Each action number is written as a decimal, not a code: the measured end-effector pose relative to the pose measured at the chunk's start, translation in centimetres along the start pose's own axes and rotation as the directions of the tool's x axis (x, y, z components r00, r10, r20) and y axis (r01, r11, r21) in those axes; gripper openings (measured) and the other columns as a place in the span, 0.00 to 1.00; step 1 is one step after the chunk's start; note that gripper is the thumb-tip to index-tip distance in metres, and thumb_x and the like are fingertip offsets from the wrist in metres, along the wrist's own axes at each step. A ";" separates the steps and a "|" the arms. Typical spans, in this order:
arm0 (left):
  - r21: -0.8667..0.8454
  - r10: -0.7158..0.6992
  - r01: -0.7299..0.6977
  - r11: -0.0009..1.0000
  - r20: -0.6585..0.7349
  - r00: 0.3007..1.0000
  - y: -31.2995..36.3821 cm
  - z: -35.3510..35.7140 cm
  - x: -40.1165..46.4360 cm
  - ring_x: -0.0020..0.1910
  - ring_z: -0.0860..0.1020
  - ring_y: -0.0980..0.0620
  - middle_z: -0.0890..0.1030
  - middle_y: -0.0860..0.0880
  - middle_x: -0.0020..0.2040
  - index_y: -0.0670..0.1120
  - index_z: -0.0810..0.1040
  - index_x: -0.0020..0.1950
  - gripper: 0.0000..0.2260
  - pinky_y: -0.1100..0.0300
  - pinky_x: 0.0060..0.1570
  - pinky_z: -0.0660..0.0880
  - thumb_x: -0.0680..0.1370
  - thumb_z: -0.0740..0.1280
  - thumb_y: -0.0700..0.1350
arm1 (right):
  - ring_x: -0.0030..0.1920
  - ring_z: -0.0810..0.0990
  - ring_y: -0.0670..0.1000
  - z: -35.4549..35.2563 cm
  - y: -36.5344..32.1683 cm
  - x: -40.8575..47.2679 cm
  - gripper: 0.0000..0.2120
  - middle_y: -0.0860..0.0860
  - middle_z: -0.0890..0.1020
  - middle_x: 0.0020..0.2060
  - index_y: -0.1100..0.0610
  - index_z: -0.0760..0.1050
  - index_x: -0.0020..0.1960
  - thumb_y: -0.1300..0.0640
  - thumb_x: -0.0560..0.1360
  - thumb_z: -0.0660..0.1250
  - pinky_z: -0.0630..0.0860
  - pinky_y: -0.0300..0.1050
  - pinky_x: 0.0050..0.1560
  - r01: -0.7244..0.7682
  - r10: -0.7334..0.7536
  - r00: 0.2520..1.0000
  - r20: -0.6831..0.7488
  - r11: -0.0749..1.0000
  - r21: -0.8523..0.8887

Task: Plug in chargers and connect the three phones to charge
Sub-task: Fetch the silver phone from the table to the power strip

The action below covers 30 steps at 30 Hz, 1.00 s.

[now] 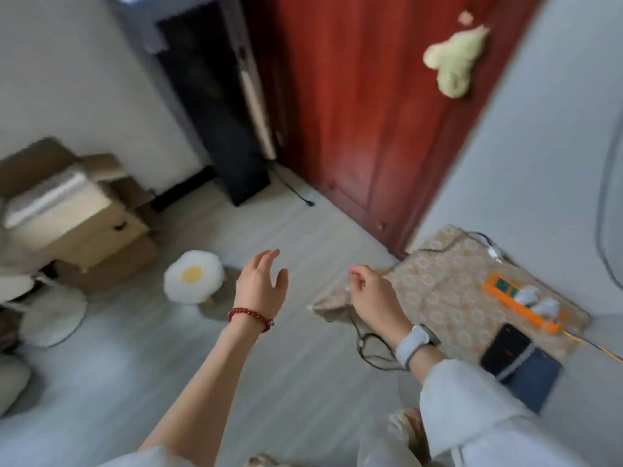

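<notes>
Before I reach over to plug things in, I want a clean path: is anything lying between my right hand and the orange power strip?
Nothing visible blocks it. Between the right hand and the orange power strip lies only the flat patterned cloth. The phones sit nearer you, off that line, and the black cable loops on the floor below your wrist.

Motion blur smears my whole view. To the right of my right hand point(369, 294), the white chargers point(536, 299) on the orange power strip point(521, 303) are soft blobs. The phones point(521, 360) overlap; I can't count them. My forearm hides part of the black cable point(367, 345).
</notes>
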<state>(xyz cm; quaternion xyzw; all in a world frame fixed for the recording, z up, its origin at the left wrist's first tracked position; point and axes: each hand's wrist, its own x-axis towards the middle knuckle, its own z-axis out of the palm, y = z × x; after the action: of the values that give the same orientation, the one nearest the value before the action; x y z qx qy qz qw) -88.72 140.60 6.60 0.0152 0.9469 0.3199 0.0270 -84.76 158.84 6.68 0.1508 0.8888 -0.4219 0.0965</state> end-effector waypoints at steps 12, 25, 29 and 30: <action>-0.181 -0.516 0.537 0.824 -0.632 0.578 -34.5 -37.7 -24.3 0.62 0.73 0.41 0.76 0.40 0.62 0.40 0.73 0.62 0.16 0.50 0.61 0.69 0.75 0.64 0.40 | 0.57 0.77 0.55 34.2 -36.2 -16.5 0.13 0.55 0.81 0.57 0.57 0.75 0.59 0.58 0.78 0.56 0.70 0.42 0.54 0.602 -0.571 0.651 0.499 0.790 0.117; -0.539 -0.732 0.720 0.437 -0.679 -0.064 -58.6 -54.3 -50.6 0.63 0.71 0.44 0.74 0.41 0.63 0.41 0.72 0.63 0.16 0.55 0.64 0.66 0.77 0.62 0.43 | 0.46 0.78 0.52 70.3 -55.8 -41.8 0.12 0.55 0.81 0.55 0.58 0.75 0.58 0.60 0.77 0.57 0.74 0.48 0.53 0.819 -0.608 -0.088 0.789 0.407 0.405; -0.594 -0.735 0.701 0.395 -0.662 -0.146 -66.9 -61.8 -53.8 0.64 0.71 0.45 0.73 0.42 0.64 0.42 0.71 0.64 0.16 0.57 0.64 0.66 0.77 0.61 0.43 | 0.54 0.78 0.55 81.1 -62.6 -48.4 0.13 0.56 0.82 0.54 0.57 0.75 0.58 0.59 0.77 0.57 0.71 0.45 0.55 0.844 -0.557 -0.196 0.807 0.324 0.428; -0.615 -0.742 0.694 0.374 -0.647 -0.174 -68.5 -63.2 -55.0 0.64 0.71 0.46 0.73 0.43 0.64 0.43 0.71 0.64 0.16 0.57 0.64 0.65 0.77 0.61 0.43 | 0.55 0.78 0.55 83.4 -63.9 -50.4 0.13 0.56 0.82 0.54 0.57 0.75 0.58 0.59 0.77 0.56 0.71 0.46 0.56 0.845 -0.532 -0.229 0.815 0.307 0.438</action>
<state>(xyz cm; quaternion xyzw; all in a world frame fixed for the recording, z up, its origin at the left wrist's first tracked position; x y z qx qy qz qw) -38.48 45.36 17.48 -0.6880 0.6234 0.2198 -0.2995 -56.19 46.17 15.66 -0.6567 0.6320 -0.2617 0.3176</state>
